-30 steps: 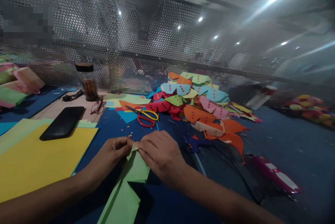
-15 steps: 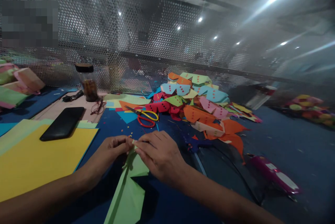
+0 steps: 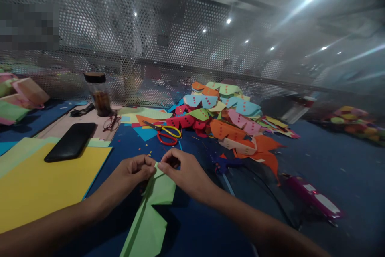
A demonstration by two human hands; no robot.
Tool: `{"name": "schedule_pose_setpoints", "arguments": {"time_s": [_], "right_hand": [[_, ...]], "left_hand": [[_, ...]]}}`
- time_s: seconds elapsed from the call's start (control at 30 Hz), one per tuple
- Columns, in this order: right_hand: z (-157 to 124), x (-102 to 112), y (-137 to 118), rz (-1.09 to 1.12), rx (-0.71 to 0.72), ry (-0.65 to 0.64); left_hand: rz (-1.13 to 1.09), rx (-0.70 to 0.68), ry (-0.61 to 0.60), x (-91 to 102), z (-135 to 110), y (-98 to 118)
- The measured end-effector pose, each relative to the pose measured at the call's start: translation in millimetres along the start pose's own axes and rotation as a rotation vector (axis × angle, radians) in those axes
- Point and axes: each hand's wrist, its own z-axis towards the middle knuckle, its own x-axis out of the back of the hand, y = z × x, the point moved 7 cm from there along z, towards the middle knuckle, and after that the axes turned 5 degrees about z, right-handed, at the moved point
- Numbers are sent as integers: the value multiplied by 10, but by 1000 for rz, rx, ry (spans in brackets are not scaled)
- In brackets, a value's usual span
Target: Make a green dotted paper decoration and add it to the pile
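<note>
A folded light green paper (image 3: 152, 209) lies on the blue table in front of me, its pointed far end raised between my hands. My left hand (image 3: 132, 173) pinches that far tip from the left, fingers closed. My right hand (image 3: 183, 173) pinches the same tip from the right, thumb and fingers curled on the paper's edge. Red and yellow scissors (image 3: 167, 133) lie just beyond my hands.
A heap of coloured folded paper pieces (image 3: 228, 122) sits at the back centre. Yellow sheets (image 3: 39, 185) with a black phone (image 3: 70, 141) lie at the left. A jar (image 3: 98, 94), glasses (image 3: 110, 121), a purple tool (image 3: 311, 201) and a perforated metal screen (image 3: 168, 48) surround the area.
My right hand has lifted from lying flat on the green paper to a pinch at its tip. The paper's tip has risen slightly.
</note>
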Motion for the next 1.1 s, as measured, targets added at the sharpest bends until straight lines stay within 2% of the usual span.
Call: {"name": "schedule_pose_setpoints", "arguments": {"time_s": [0.27, 0.47, 0.8, 1.1], "right_hand": [[44, 11, 96, 121, -38, 22], [41, -64, 110, 147, -28, -46], [51, -43, 109, 176, -47, -27], [33, -90, 129, 163, -66, -81]], "left_hand": [[34, 32, -24, -3, 16, -71], [74, 0, -46, -6, 0, -83], [67, 73, -96, -30, -1, -156], [82, 82, -57, -36, -30, -126]]}}
